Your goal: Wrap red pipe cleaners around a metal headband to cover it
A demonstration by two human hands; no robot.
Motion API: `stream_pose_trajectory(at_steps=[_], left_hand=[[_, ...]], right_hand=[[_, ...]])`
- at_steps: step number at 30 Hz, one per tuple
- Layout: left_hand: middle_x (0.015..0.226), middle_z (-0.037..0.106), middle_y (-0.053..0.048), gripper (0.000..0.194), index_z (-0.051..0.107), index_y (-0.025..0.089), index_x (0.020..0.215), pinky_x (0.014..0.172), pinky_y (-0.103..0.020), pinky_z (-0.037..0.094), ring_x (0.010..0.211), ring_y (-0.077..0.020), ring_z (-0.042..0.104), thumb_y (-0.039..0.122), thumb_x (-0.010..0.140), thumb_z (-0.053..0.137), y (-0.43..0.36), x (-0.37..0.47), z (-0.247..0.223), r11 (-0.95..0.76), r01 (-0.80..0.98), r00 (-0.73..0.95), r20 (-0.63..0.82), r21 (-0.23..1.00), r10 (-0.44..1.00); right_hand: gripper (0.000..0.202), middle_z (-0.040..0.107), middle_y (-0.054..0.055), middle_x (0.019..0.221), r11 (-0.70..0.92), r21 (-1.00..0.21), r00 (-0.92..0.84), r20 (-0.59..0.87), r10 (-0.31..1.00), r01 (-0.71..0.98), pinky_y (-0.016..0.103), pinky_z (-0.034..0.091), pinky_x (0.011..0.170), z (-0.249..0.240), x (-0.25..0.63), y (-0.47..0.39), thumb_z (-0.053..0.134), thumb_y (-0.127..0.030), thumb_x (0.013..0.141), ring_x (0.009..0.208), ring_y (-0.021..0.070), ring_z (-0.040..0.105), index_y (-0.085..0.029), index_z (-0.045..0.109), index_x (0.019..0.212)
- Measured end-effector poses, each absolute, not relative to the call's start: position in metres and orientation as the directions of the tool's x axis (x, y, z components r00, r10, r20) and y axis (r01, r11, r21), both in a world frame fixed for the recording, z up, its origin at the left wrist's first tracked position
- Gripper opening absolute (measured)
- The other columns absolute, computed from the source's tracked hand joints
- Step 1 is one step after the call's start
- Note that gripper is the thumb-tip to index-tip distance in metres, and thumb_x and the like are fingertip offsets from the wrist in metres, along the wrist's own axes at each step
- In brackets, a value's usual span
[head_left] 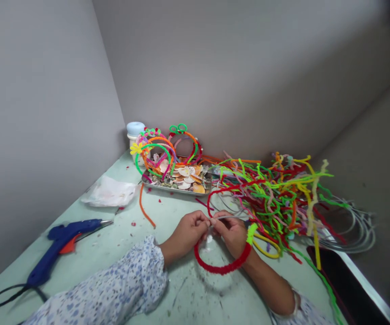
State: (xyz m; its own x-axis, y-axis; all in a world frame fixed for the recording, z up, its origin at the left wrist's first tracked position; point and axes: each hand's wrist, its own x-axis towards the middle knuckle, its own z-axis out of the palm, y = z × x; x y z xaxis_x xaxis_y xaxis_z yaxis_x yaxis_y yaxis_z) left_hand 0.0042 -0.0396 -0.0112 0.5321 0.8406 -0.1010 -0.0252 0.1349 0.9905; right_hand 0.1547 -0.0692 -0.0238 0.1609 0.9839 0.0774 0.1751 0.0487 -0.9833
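Between both hands is a ring-shaped wire band wrapped in red pipe cleaner (220, 269), with a short lime-green wrap (251, 234) at one end. My left hand (190, 230) is closed in a pinch where the red wrapping meets the bare grey wire (230, 217). Close against it, my right hand (230, 232) pinches the same spot, fingertips nearly touching the left ones. A loose red tail of the pipe cleaner (235, 186) curves up from the fingers and off to the right. The fingertips partly hide the join.
At the back, a metal tray (181, 191) holds shells, with several finished pipe-cleaner headbands (154, 155) above it. A blue glue gun (57, 250) lies left, near a white plastic packet (110, 192). Tangled pipe cleaners (276, 194), coiled grey wire (364, 230) and a dark phone-like slab (347, 289) occupy the right.
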Motion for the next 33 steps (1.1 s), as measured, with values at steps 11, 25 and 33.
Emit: stream_pose_trajectory(at_steps=[11,25,33], left_hand=[[0.047,0.049,0.006,0.015,0.051,0.017,0.073,0.041,-0.017,0.028,0.038,-0.0053,0.037,0.031,0.076,0.056,-0.0379,0.0018,-0.0146,0.146,-0.023,0.511,-0.114,0.989,0.852],[0.045,0.049,0.007,0.012,0.05,0.017,0.07,0.038,-0.017,0.028,0.034,-0.0047,0.037,0.028,0.073,0.056,-0.0367,-0.0002,-0.007,0.216,-0.023,0.543,-0.169,0.976,0.823],[0.045,0.048,0.007,0.011,0.051,0.018,0.072,0.036,-0.017,0.028,0.032,-0.0049,0.036,0.027,0.073,0.056,-0.0365,-0.0017,-0.0083,0.243,-0.025,0.576,-0.185,0.97,0.796]], right_hand=[[0.027,0.057,-0.002,0.053,0.073,-0.979,0.153,0.103,0.983,0.189,0.025,0.043,0.047,-0.0277,0.1536,-0.0676,0.065,-0.045,0.074,0.048,0.0141,0.053,-0.019,0.061,0.078],[0.03,0.056,-0.003,0.051,0.024,-0.996,0.124,0.035,0.992,0.085,0.026,0.042,0.048,-0.0248,0.1526,-0.0693,0.069,-0.045,0.07,0.047,0.0143,0.053,-0.019,0.06,0.08],[0.027,0.055,-0.003,0.054,0.032,-0.99,0.096,0.045,0.994,0.135,0.025,0.041,0.051,-0.0223,0.1555,-0.0714,0.065,-0.044,0.074,0.051,0.0135,0.052,-0.019,0.058,0.079]])
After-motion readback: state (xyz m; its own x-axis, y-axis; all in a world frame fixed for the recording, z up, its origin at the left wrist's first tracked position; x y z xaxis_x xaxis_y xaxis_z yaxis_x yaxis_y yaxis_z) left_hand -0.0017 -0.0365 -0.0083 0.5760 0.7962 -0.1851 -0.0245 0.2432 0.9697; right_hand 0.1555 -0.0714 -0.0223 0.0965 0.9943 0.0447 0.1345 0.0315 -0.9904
